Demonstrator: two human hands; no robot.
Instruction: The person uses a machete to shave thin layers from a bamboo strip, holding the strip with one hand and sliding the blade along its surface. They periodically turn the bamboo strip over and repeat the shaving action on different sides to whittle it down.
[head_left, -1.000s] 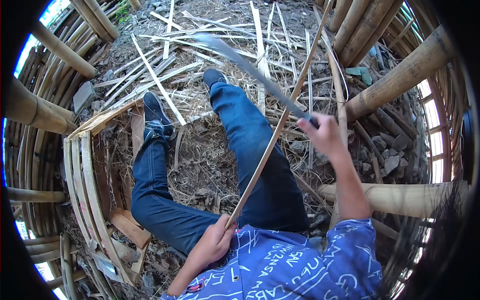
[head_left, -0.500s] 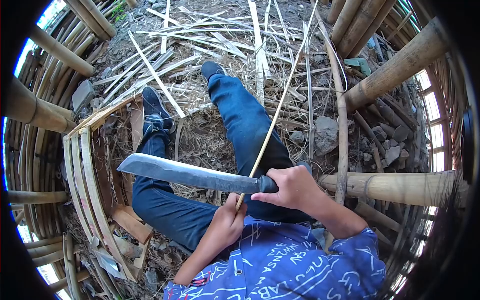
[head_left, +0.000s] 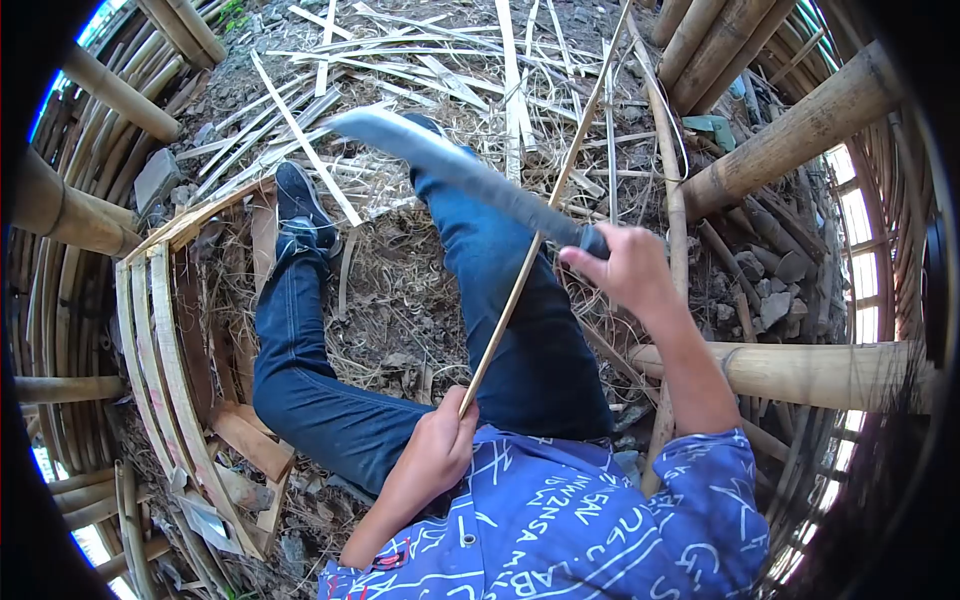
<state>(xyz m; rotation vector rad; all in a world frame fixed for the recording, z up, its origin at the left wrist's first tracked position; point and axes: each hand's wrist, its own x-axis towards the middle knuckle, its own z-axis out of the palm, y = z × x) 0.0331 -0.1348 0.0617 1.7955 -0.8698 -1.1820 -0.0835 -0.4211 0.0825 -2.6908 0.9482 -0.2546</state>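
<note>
A long bamboo strip (head_left: 512, 305) runs from my lap up past the top of the view. Near my waist, my left hand (head_left: 443, 440) is closed around its lower end. In my right hand (head_left: 630, 268) is the dark handle of a machete (head_left: 480, 188), held out over my bent leg. Its broad, slightly blurred blade points to the upper left and crosses the strip just ahead of the handle. My fingers are wrapped round the handle, with the thumb along its near side.
Split bamboo strips (head_left: 295, 130) lie scattered on the ground ahead. A slatted wooden crate (head_left: 165, 340) stands at my left. Thick bamboo poles (head_left: 790, 140) lean in from the right, with another pole (head_left: 780, 375) lying near my right elbow. Broken stones (head_left: 778, 305) are heaped beside them.
My right hand has moved forward along the bamboo strip with the machete, away from my left hand. The blade now tilts up to the left. My left hand keeps its hold near my waist.
</note>
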